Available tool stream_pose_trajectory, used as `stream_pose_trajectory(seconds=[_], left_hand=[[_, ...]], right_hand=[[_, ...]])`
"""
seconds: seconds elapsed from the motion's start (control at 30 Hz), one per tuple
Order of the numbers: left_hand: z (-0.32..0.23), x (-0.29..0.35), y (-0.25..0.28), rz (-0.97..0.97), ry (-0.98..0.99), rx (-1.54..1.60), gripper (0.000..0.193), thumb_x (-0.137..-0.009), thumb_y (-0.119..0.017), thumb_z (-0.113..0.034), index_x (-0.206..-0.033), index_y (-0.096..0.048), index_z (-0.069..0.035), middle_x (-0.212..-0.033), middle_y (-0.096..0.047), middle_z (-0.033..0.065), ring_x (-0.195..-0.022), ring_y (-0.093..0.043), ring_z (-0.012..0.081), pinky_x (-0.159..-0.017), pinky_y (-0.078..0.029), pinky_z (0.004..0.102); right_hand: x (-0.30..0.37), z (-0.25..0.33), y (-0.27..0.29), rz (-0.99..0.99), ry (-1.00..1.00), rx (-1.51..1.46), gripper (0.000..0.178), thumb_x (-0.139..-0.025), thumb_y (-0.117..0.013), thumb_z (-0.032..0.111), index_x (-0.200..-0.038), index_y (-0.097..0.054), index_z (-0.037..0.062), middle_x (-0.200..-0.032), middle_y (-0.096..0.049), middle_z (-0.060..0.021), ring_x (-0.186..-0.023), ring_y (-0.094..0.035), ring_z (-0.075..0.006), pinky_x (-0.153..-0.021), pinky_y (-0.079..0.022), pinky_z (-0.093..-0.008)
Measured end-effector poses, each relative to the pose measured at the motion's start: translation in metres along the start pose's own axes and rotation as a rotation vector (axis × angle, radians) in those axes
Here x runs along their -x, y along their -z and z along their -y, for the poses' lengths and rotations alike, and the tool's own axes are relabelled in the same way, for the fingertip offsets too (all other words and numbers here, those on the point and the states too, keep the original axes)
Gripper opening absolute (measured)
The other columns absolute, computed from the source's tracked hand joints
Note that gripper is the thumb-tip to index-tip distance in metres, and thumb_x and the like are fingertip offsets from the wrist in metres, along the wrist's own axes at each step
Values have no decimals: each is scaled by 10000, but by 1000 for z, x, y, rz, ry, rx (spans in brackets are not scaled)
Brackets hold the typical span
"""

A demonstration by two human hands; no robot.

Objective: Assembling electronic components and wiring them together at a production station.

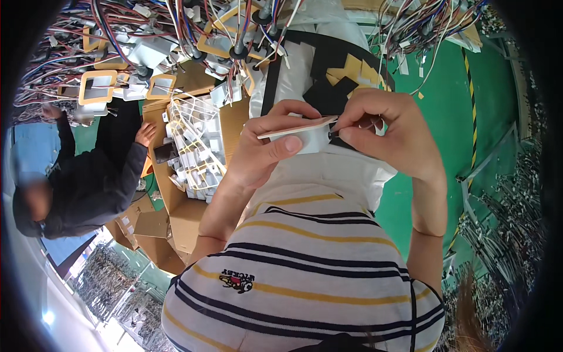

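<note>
1. My left hand (258, 151) holds a white housing (316, 141) with a flat pinkish-tan rim (299, 126); my thumb presses its near wall, a finger lies along the far side of the rim, and my remaining fingers are mostly hidden behind the part.
2. My right hand (396, 129) is drawn in narrow, thumb and fingertips close together at the housing's right end; a small dark piece (333, 135) shows there, too small and too covered for me to tell what it is or whether I grip it.
3. The housing sits above my lap, between my two hands; its inside is turned out of sight.
4. Beyond it lies a black sheet (321, 61) with yellow pieces (359, 71) on it; my hands cover its nearer part.
5. Wire bundles (182, 35) crowd the upper left, tangled and cut off by the rim of the view; single leads are hard to follow.
6. At my left a cardboard carton (183, 226) holds white parts (202, 176) under netting, which blurs their outlines; a co-worker's hand (145, 134) is at its edge, the body partly cut off.
</note>
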State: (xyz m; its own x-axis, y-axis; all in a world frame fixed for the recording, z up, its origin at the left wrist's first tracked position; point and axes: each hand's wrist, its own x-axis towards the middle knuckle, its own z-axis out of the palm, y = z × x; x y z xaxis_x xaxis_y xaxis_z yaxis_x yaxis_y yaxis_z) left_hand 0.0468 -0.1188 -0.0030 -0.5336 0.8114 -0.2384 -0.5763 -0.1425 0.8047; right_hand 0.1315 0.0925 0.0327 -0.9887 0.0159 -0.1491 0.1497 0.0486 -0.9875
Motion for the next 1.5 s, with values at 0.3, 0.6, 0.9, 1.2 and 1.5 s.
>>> stream_pose_trajectory(seconds=[0.3, 0.6, 0.9, 1.2, 1.5], left_hand=[[3, -8, -1, -195, 230, 177, 483, -850, -651, -249, -1192, -512, 63, -1152, -557, 125, -1036, -576, 212, -899, -503, 351], [12, -14, -5, -248, 236, 124, 447, -880, -609, -233, -1206, -498, 51, -1140, -570, 119, -1040, -576, 208, -909, -498, 353], [11, -13, 0, -25, -145, -544, 333, -869, -578, -150, -1177, -582, -25, -1265, -434, 77, -1128, -475, 183, -936, -379, 300], [18, -25, -7, 64, 9, -430, 412, -923, -350, -223, -1195, -542, 19, -1325, -368, 130, -1272, -320, 226, -1048, -251, 333], [19, -36, -3, 201, 63, -782, 145, -803, -591, 10, -945, -601, -20, -1287, -440, 101, -1098, -489, 205, -906, -403, 318]], right_hand=[[6, -5, -12, -140, 498, 876, 188, -676, -637, -22, -855, -595, 17, -802, -518, -82, -692, -530, -232, -566, -456, -316], [-6, -22, -10, -173, 481, 766, 215, -648, -635, -36, -857, -598, 1, -813, -524, -77, -683, -534, -228, -552, -452, -310], [-14, -26, 11, -59, -201, 157, 122, -783, -620, -60, -885, -630, 8, -742, -524, -43, -623, -518, -110, -512, -385, -252], [1, -27, 10, -176, -25, 27, 145, -742, -632, -94, -854, -607, -6, -754, -551, -46, -667, -569, -123, -611, -456, -237], [4, -35, 9, -81, 140, 277, 181, -705, -708, 5, -792, -551, 26, -697, -575, -72, -624, -590, -214, -547, -472, -301]])
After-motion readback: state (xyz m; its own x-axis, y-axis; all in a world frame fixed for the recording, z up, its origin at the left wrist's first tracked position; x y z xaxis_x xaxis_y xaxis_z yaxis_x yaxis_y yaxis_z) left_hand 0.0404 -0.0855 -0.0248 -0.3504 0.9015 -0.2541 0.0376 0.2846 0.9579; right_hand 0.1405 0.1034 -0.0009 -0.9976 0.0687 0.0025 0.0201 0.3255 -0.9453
